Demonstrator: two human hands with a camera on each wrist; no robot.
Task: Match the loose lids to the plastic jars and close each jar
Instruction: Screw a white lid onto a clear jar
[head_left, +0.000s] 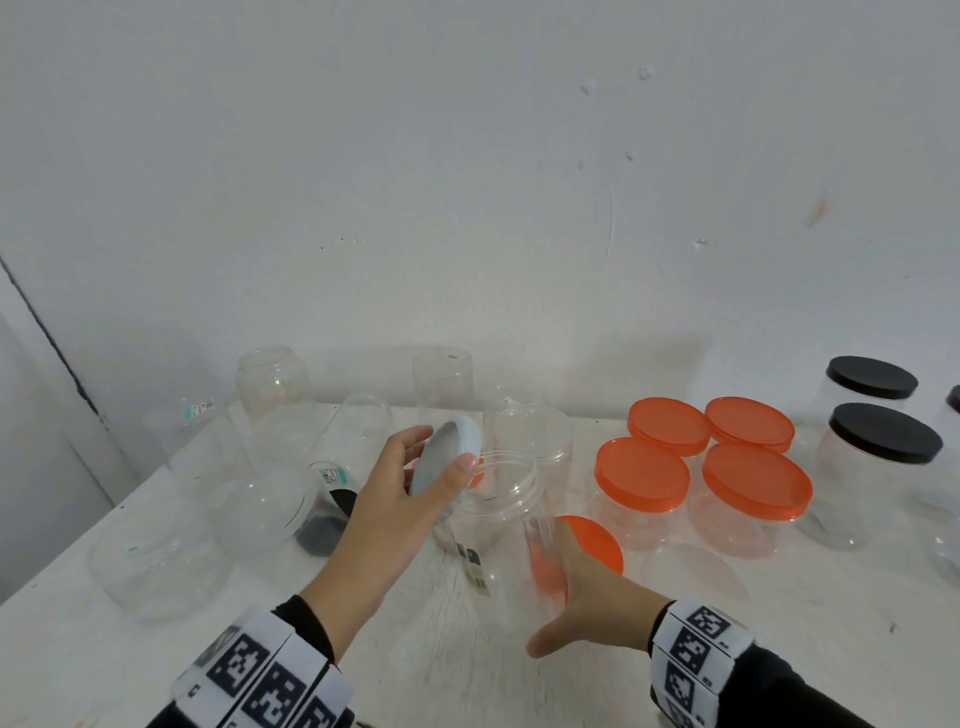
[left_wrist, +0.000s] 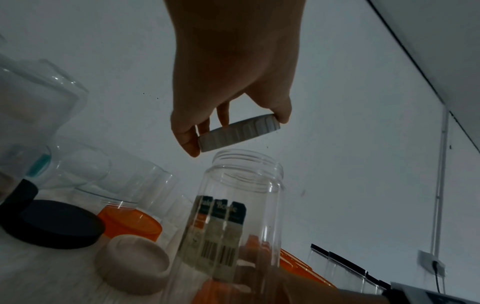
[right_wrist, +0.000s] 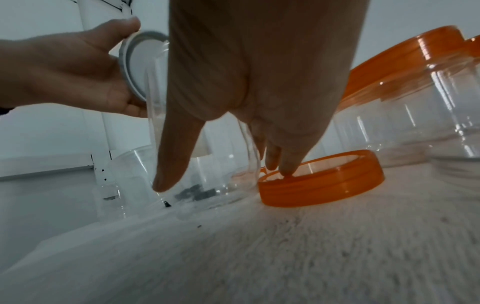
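My left hand (head_left: 441, 449) pinches a white ribbed lid (head_left: 447, 467) by its rim, tilted. In the left wrist view the white lid (left_wrist: 239, 133) hangs just above the open threaded mouth of a tall clear jar (left_wrist: 244, 185) with a barcode label, not touching it. My right hand (head_left: 550, 603) grips that clear jar (head_left: 498, 519) low on its body, thumb on one side and fingers on the other; the jar stands on the white table (head_left: 415, 649). A loose orange lid (right_wrist: 322, 179) lies rim up just behind my right fingers (right_wrist: 283, 164).
Four closed orange-lidded jars (head_left: 701, 467) stand at the right, with black-lidded jars (head_left: 883, 431) beyond them. Several open clear jars (head_left: 270, 384) crowd the left and back. A loose black lid (left_wrist: 52, 224) and a beige lid (left_wrist: 132, 265) lie near the jar. The wall is close behind.
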